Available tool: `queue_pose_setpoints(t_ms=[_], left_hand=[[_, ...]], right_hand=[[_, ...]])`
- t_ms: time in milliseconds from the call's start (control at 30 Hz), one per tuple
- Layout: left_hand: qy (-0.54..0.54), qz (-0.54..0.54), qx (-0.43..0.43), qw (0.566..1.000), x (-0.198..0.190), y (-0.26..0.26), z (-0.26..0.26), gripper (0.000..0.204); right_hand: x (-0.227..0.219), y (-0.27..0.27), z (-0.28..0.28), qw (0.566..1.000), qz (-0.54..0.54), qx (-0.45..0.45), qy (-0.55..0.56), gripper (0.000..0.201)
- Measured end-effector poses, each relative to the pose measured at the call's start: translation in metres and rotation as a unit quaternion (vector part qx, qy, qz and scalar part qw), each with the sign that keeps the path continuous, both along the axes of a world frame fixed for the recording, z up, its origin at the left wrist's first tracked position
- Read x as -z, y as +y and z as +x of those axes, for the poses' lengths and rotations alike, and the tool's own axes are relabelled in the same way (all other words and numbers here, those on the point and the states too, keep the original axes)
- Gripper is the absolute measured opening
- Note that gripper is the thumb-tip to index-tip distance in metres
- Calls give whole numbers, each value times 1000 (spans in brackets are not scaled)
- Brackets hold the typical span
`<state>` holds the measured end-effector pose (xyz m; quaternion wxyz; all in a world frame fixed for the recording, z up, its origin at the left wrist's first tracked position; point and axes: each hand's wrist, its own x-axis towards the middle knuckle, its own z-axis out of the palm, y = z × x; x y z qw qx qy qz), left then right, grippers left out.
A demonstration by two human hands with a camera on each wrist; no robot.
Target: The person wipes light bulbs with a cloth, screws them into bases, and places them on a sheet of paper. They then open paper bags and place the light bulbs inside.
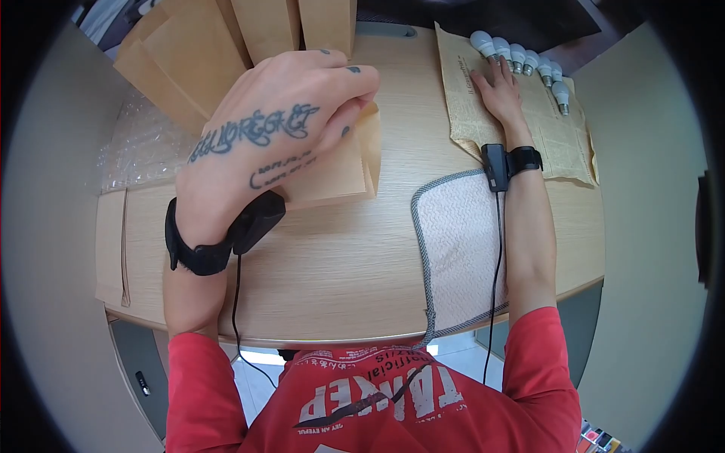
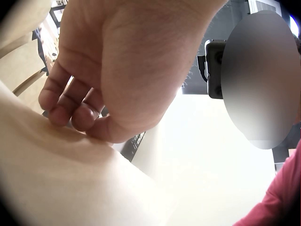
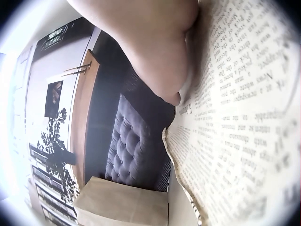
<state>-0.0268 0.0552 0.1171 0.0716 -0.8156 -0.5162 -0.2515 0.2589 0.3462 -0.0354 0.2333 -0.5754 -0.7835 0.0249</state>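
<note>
In the head view my left hand [image 1: 264,128] is above a brown paper bag [image 1: 340,177] left of centre, its back turned up and hiding part of the bag. Curled fingers and the thumb [image 2: 101,129] pinch the bag's pale surface [image 2: 84,174] in the left wrist view. My right hand [image 1: 504,94] lies on a printed newspaper sheet [image 1: 544,143], fingers extended up to the light bulbs [image 1: 517,54]. In the right wrist view, that hand [image 3: 155,52] is against the printed sheet [image 3: 225,108]; its fingertips are mostly hidden.
Several upright brown bags [image 1: 264,26] stand at the back left, beside clear bubble wrap [image 1: 140,143]. A pink cloth with a grey border [image 1: 461,249] lies right of centre, partly under the right forearm. A flat brown piece [image 1: 112,241] is at the left edge.
</note>
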Motion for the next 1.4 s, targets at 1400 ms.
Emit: queue_pose_setpoints(t_ms=[1400], left_hand=[[-20, 31, 5, 999, -5, -3, -11, 3]], right_hand=[[-18, 39, 11, 990, 46, -109, -75, 42]])
